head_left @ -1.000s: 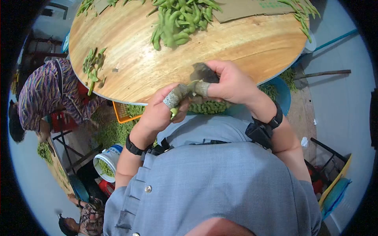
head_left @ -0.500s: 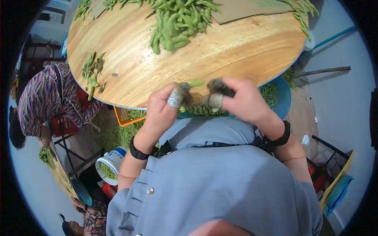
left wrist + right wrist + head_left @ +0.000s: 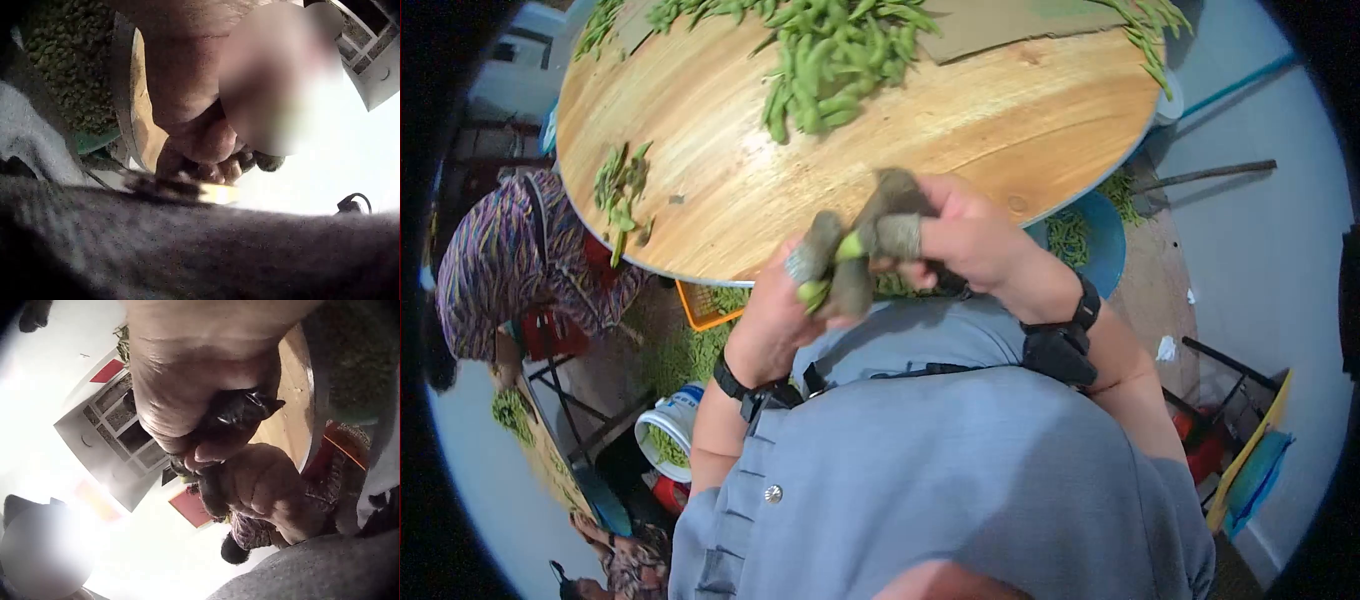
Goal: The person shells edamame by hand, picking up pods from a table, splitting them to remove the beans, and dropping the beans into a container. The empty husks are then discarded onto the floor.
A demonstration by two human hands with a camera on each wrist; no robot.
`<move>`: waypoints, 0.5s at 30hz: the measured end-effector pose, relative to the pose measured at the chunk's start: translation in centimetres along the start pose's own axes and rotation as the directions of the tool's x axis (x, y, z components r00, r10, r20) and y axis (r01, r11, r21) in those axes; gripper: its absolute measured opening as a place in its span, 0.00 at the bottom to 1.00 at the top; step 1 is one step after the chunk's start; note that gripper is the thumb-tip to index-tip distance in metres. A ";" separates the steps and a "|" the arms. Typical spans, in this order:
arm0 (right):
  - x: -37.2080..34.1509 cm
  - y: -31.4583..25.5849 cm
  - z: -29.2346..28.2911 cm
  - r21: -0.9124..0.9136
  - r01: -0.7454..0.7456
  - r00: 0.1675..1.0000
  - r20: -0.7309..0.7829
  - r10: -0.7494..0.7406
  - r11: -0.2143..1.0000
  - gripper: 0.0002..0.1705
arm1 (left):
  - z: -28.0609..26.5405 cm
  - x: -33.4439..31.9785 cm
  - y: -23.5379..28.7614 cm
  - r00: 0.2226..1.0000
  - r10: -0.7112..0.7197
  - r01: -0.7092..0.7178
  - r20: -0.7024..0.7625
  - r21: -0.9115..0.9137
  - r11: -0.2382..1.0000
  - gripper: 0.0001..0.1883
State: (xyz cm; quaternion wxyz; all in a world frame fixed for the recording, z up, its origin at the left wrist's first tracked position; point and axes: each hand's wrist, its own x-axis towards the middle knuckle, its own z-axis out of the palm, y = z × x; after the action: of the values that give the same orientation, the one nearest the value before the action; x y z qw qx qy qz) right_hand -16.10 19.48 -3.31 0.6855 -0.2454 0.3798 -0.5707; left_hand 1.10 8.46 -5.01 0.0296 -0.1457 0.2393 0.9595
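Observation:
In front of my belly, at the near edge of the round wooden table (image 3: 960, 130), my two hands meet. My left hand (image 3: 775, 300) curls round a green edamame pod (image 3: 853, 245), whose light end shows between the wrapped fingertips. Another bit of green (image 3: 811, 293) pokes out below the left thumb. My right hand (image 3: 975, 235) pinches at the same pod, thumb against it. Grey, soiled wrapping covers thumbs and fingers on both hands. In the right wrist view, something black and shiny (image 3: 240, 409) lies within the right hand's curled fingers. Most of the pod is hidden.
A large heap of edamame pods (image 3: 825, 75) lies on the table beside cardboard (image 3: 1020, 30); a smaller, darker heap (image 3: 620, 190) is at left. Around stand a blue tub (image 3: 1108, 250), an orange basket (image 3: 698, 310) and a white bucket (image 3: 655, 435). A bent-over person (image 3: 510, 260) is at left.
Half a second ago the hands were apart, with a pod sticking out of the left one. Now the right hand has come back leftward to meet it. The head view has shifted slightly.

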 end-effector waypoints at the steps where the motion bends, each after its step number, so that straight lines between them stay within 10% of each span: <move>1: 0.4 0.5 -0.6 -0.020 -0.015 0.997 -0.078 0.013 1.000 0.08 | 0.1 0.3 0.1 0.963 0.192 -0.107 -0.189 0.384 0.917 0.17; 3: 0.6 0.7 -0.7 0.003 -0.061 0.977 -0.205 0.060 0.998 0.09 | 1.0 0.0 0.4 0.824 0.520 -0.081 -0.225 0.862 0.501 0.09; 4: 0.5 0.5 -0.5 0.004 -0.063 0.979 -0.195 0.063 0.998 0.09 | 1.0 0.0 0.3 0.819 0.526 -0.078 -0.230 0.863 0.499 0.09; 6: 0.4 0.4 -0.2 0.016 -0.082 0.966 -0.245 0.084 0.996 0.08 | 0.7 -0.1 0.0 0.749 0.620 -0.124 0.234 0.968 -0.216 0.09; 7: 0.4 0.6 -0.2 -0.016 -0.081 0.967 -0.244 0.075 0.997 0.07 | 0.1 0.2 -0.2 0.690 0.649 -0.156 0.320 0.941 -0.299 0.08; 8: 0.3 0.5 -0.1 -0.016 -0.084 0.968 -0.240 0.078 0.996 0.07 | 0.1 -0.1 -0.3 0.689 0.651 -0.151 0.317 0.942 -0.298 0.08; 10: 0.0 0.2 0.3 -0.122 -0.005 0.980 -0.198 -0.019 0.992 0.08 | 0.2 -0.7 -0.3 0.897 0.392 -0.228 -0.203 0.547 0.806 0.08; 11: 0.0 0.5 0.2 -0.127 -0.004 0.981 -0.191 -0.021 0.992 0.08 | 0.6 -0.6 0.0 0.926 0.319 -0.246 -0.202 0.317 0.916 0.09; 14: -0.4 0.9 -0.2 -0.381 0.207 0.957 -0.113 -0.267 0.901 0.07 | 0.3 -0.3 0.1 0.909 0.326 -0.214 -0.259 0.383 0.899 0.11; 15: -0.8 0.3 -0.6 -0.677 0.281 0.931 0.020 -0.364 0.680 0.07 | 0.2 -0.1 0.1 0.905 0.336 -0.222 -0.260 0.384 0.896 0.11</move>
State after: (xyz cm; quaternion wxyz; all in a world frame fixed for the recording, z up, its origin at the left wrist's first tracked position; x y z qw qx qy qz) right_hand -16.42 20.37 -3.69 0.4161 -0.5042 0.5489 -0.5209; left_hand 1.13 8.48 -4.78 -0.1244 -0.2554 0.4242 0.8599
